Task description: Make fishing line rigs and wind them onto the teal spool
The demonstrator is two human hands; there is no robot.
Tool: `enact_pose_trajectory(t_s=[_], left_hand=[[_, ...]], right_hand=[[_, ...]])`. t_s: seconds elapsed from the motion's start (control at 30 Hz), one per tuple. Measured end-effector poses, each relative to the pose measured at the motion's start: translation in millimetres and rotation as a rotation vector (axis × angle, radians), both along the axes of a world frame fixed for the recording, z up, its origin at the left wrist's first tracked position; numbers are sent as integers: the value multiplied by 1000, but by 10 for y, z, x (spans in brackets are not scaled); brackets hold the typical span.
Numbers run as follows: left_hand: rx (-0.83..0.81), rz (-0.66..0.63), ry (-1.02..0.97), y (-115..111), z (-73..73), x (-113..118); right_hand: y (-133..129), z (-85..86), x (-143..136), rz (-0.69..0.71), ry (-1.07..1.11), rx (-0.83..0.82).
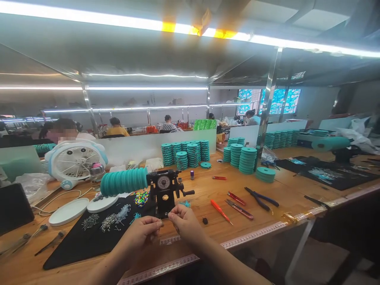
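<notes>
My left hand point(148, 228) and my right hand point(181, 218) are close together above the table's front edge. Thumb and forefinger of each are pinched; what lies between them is too small to make out. Just behind them stands a black hand-cranked winder point(164, 190) with a dial and a crank on its right. A row of teal spools point(124, 182) sits on its shaft to the left. Left of my hands, a black mat point(86, 241) carries metal swivels point(109, 222), pale clear pieces point(122, 213) and multicoloured beads point(141, 198).
At right lie an orange screwdriver point(220, 210), scissors-like snips point(240, 209), a red cutter point(236, 198) and dark pliers point(261, 198). Stacks of teal spools point(192, 154) line the back. A white fan point(77, 162) stands at left. A measuring tape point(255, 236) runs along the edge. People sit beyond the partition.
</notes>
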State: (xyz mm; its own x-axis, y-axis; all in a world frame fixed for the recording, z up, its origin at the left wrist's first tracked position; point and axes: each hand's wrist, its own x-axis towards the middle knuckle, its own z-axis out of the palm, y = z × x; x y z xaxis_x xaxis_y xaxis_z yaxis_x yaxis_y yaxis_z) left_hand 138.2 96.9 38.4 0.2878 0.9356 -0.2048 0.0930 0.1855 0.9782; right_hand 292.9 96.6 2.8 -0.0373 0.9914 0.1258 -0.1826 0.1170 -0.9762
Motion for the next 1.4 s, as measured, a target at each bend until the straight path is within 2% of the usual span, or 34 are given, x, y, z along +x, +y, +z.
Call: enact_pose_trajectory(t_s=[0.17,0.37,0.63,0.77,1.0,1.27,1.4], left_hand=[[-33,17,-53,-16,-12,19],[-41,22,-72,-32,-34,-4],[-27,-10,46,11,-69,16],[-45,-16,60,23,-116,14],[-55,46,-77,-16,-115,16],[-225,116,-280,-44,-89,77],[-290,157,-327,-45,-83,106]], right_hand=[[-6,-44,40,41,57,-41],[-102,-127,27,13,79,-126],[-89,-93,-70,-26,92,-84],[-32,-135,-105,-61,100,-55],[2,-199,-130,-24,166,-192],[21,-40,-156,60,371,-314],[25,-14,-172,87,367,-322]])
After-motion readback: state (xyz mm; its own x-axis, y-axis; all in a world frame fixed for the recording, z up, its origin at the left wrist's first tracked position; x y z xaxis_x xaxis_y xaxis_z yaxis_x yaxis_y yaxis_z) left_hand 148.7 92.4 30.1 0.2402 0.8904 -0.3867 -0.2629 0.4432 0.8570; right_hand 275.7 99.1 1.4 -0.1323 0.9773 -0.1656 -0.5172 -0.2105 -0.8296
